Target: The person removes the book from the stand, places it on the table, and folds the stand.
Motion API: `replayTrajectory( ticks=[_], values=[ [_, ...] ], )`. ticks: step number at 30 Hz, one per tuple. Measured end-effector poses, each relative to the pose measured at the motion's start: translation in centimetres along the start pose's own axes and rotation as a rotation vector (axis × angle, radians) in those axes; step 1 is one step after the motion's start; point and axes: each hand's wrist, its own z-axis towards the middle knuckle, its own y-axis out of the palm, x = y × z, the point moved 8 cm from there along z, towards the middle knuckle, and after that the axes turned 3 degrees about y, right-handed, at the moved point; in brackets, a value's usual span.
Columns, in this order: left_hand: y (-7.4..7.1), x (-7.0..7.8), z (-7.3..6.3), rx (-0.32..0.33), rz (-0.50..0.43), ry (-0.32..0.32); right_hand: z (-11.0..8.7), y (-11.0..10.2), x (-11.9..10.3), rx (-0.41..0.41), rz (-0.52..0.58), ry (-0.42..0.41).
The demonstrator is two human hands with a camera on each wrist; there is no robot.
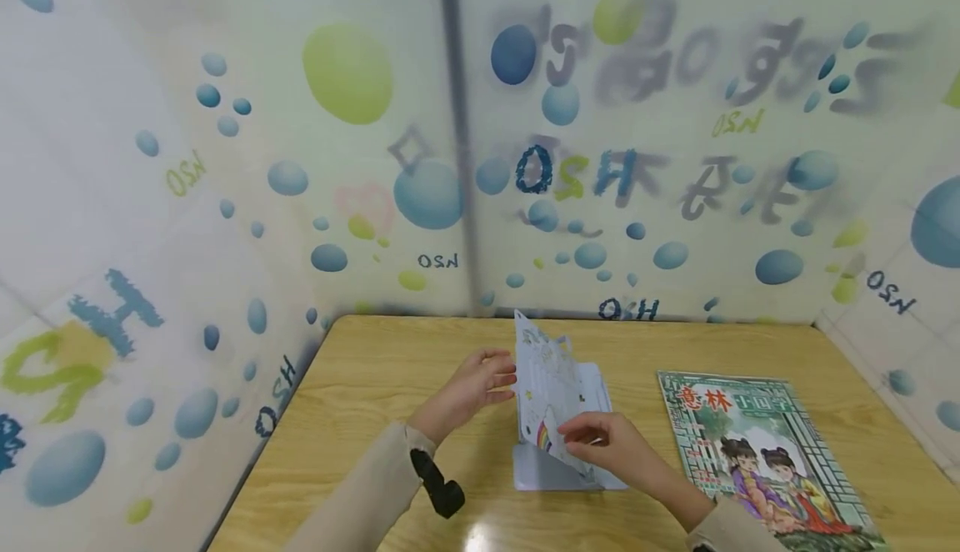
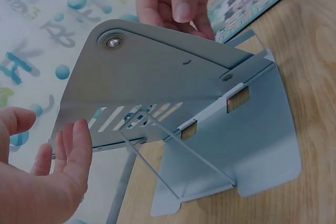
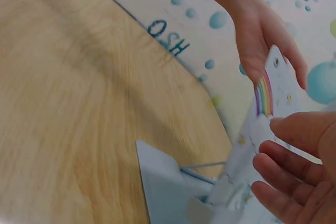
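A white metal book stand [image 1: 546,377] stands on the table with its panel tilted up and its base plate [image 1: 536,469] flat on the wood. A rainbow [image 3: 264,96] and small drawings are printed on the panel's face. From behind, the left wrist view shows the grey back [image 2: 142,72], slots, and a thin wire support [image 2: 191,151] reaching the base. My left hand [image 1: 471,389] is beside the panel's left edge, fingers spread and loosely bent. At the printed face, my right hand [image 1: 617,450] has loosely bent fingers; whether its thumb touches the panel I cannot tell.
To the right lies a magazine [image 1: 772,460] with two drawn figures on its cover. The wooden table [image 1: 360,419] meets pale walls [image 1: 225,285] printed with bubbles on the left, back and right.
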Motion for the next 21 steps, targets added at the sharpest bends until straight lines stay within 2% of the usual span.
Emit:
replayTrajectory(
  ticks=[6,14,21],
  values=[
    [0.3,0.2,0.8,0.022,-0.026,-0.013,-0.1,1.5,-0.1,0.076,0.05,0.009],
    [0.6,0.1,0.8,0.099,-0.03,-0.035,0.0,1.4,0.5,0.235,0.07,0.012],
    [1.0,0.4,0.6,0.12,-0.029,-0.035,-0.3,1.2,1.1,0.278,0.082,0.004]
  ],
)
